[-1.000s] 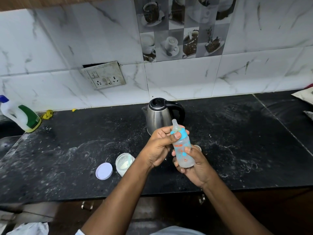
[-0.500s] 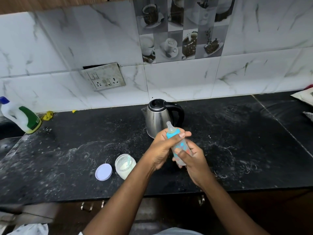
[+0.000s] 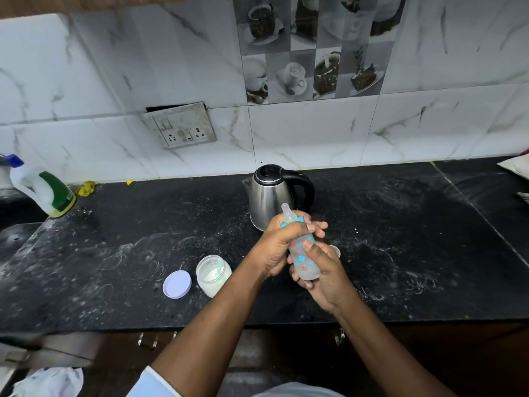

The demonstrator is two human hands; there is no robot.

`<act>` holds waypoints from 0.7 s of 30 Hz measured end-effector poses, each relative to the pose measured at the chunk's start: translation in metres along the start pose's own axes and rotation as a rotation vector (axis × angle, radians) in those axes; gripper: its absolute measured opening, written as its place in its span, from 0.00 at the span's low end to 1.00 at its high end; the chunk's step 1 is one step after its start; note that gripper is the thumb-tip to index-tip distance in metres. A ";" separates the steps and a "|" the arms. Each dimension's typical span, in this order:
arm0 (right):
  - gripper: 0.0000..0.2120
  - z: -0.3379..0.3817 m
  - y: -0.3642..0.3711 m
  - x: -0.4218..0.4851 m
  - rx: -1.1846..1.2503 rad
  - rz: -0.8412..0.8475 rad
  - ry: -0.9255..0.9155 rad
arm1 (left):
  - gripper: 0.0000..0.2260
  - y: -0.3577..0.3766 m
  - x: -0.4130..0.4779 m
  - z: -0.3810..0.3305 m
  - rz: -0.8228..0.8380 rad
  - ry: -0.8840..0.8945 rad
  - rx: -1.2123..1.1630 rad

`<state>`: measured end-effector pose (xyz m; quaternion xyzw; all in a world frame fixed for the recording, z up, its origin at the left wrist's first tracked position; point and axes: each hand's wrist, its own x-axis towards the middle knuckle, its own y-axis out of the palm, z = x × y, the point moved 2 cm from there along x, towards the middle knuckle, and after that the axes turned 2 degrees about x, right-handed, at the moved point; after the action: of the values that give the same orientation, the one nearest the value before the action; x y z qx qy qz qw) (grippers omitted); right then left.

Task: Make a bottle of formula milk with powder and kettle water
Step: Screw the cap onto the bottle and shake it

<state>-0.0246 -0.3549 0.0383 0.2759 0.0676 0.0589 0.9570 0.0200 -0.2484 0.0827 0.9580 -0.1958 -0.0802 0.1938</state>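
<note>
I see the baby bottle held up above the front part of the black countertop, tilted a little with its clear teat pointing up and away from me. Its body is cloudy, with blue and orange prints, and a blue collar sits under the teat. My left hand is wrapped around the bottle's upper part, fingers curled over the collar. My right hand cups the lower body from below and from the right, thumb pressed on the front; both hands are clamped on the bottle.

Just behind the hands stands the steel kettle, lid shut, black handle to the right, spout to the left. A small pale object peeks out beside my right hand; I cannot tell what it is.

To the left of my left forearm sits an open glass jar with pale powder and a scoop inside, and its white lid lies flat just beside it on the counter. The countertop is dusted with white smears.

Far left, near the wall, a white jug with a green label and blue cap stands. A switch-and-socket plate hangs askew on the marble tiles.
</note>
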 end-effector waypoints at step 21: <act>0.18 -0.004 0.004 0.014 0.117 -0.503 0.096 | 0.09 0.010 0.009 0.012 -0.183 0.039 0.005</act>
<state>-0.0119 -0.3470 0.0358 0.3024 0.1828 -0.1717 0.9196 0.0222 -0.2649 0.0755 0.9737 -0.1039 -0.0784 0.1871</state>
